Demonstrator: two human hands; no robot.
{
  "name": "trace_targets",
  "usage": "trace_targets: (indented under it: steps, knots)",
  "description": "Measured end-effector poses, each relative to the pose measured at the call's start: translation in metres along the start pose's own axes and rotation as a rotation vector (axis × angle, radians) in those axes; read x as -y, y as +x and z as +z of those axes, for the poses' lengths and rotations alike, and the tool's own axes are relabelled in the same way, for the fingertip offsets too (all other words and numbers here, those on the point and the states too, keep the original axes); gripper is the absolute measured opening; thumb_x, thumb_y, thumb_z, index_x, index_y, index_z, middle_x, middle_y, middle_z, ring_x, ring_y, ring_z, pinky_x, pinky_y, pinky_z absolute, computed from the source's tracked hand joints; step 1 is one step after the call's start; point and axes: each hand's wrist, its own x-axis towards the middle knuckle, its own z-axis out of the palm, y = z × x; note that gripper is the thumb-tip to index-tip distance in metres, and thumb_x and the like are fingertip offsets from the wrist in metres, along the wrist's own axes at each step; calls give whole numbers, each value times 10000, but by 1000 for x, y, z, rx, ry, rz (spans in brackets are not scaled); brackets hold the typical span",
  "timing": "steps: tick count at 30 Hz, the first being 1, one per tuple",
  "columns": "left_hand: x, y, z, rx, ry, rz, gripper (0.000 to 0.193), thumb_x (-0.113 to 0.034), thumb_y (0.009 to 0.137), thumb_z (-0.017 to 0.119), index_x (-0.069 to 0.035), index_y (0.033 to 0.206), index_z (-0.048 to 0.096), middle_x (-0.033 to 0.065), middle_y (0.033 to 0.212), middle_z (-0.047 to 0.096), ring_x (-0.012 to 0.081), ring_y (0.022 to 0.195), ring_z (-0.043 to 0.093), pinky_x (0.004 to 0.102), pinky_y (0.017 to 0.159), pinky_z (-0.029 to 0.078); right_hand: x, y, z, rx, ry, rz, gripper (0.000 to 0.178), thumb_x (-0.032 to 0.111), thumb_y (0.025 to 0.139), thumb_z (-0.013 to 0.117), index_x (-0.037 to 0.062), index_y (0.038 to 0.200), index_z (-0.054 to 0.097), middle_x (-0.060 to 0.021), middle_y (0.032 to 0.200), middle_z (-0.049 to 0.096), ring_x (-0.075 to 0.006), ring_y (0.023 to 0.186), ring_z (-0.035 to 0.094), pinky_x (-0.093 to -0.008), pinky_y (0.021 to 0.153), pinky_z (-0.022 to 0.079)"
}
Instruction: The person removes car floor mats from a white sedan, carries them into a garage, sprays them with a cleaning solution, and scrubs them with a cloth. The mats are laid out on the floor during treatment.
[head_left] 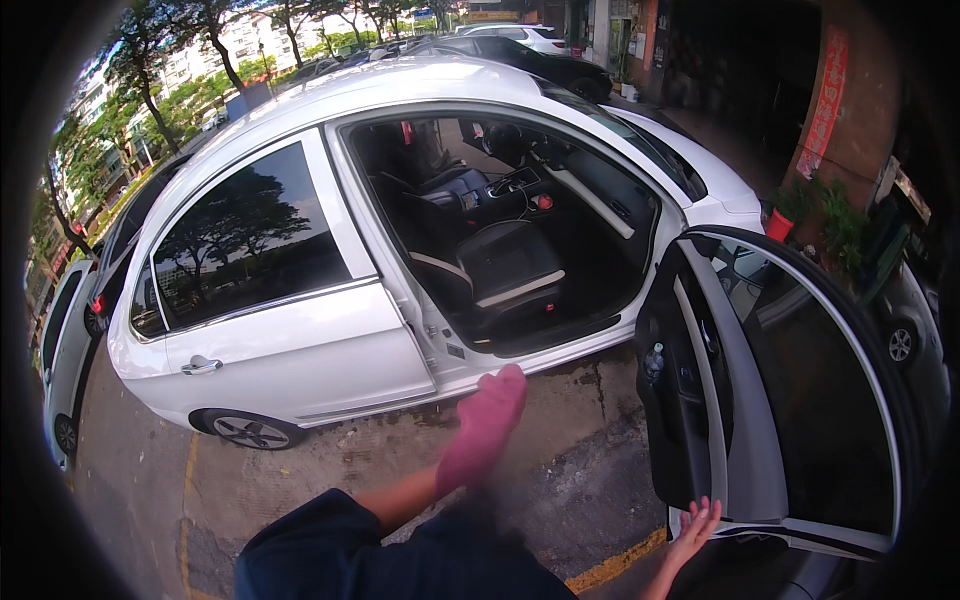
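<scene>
Beside the sill of a white car (290, 350), my left hand (490, 410) is raised in what looks like a pink glove. Its fingers look curled together, and whatever they may hold is hidden. My right hand (695, 528) reaches up from the lower edge, bare, fingers apart, touching the inner edge of the open front door (755, 430). That door swings out to the right, and a clear bottle (654, 362) stands in its pocket. Through the doorway show a black seat (505, 260) with pale trim and the dark footwell (590, 290).
The closed rear door has a chrome handle (202, 367). A yellow line (618, 566) crosses the stained pavement (570, 480). Potted plants (845, 225) stand by a shopfront at the right. Other parked cars are behind, with a pale one (65, 350) at the far left.
</scene>
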Motion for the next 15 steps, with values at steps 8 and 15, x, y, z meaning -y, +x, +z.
trace_targets:
  steps: [8,15]
  knots:
    - [-46,100,54,47,-763,494,379,-124,766,423,-80,1139,474,122,1213,417,257,1134,384,426,958,288,-32,-37,235,565,1077,683,550,462,871,297,106,1288,249,-126,1301,313,-248,1144,373,-384,917,335]
    - [42,154,107,79,-939,342,364,-249,828,482,-114,1166,465,125,1200,415,298,1114,387,404,912,333,28,69,314,667,883,481,445,343,888,328,32,1206,350,-168,1237,381,-240,1073,447,-317,874,379]
